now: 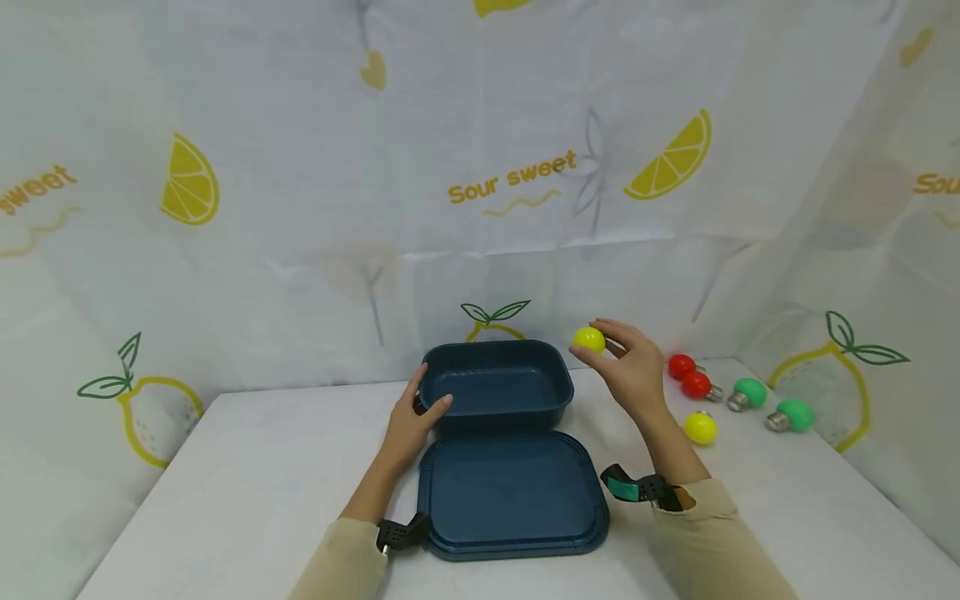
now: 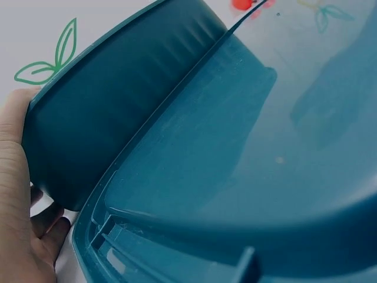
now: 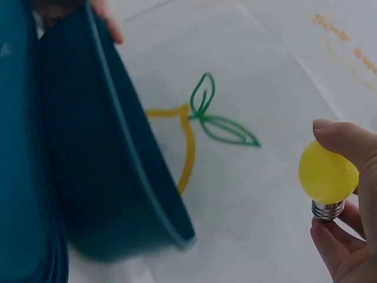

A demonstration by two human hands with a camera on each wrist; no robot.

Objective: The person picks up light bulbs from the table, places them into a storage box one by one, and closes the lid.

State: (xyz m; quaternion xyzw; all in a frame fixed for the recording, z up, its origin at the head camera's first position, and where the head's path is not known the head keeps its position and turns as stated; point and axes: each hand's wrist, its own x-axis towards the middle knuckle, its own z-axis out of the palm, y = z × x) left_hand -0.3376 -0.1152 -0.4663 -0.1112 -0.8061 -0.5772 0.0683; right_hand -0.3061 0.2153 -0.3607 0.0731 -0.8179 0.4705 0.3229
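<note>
A dark blue plastic box (image 1: 495, 390) stands with its mouth up near the back of the table, its inside bare. My left hand (image 1: 408, 423) grips its left end, thumb over the front rim and fingers along the outer wall. In the left wrist view, curled fingers (image 2: 50, 227) show beside the box's lower corner. My right hand (image 1: 633, 367) pinches a yellow light bulb (image 1: 588, 340) in the air, just right of the box's rim. From the right wrist, the bulb's metal screw base (image 3: 327, 210) points down, between thumb and fingers.
The box's dark blue lid (image 1: 517, 496) lies flat in front of it. To the right are two red bulbs (image 1: 697, 385), two green bulbs (image 1: 795, 415) and another yellow bulb (image 1: 701, 427). A white lemon-print curtain (image 1: 300, 167) hangs behind the table.
</note>
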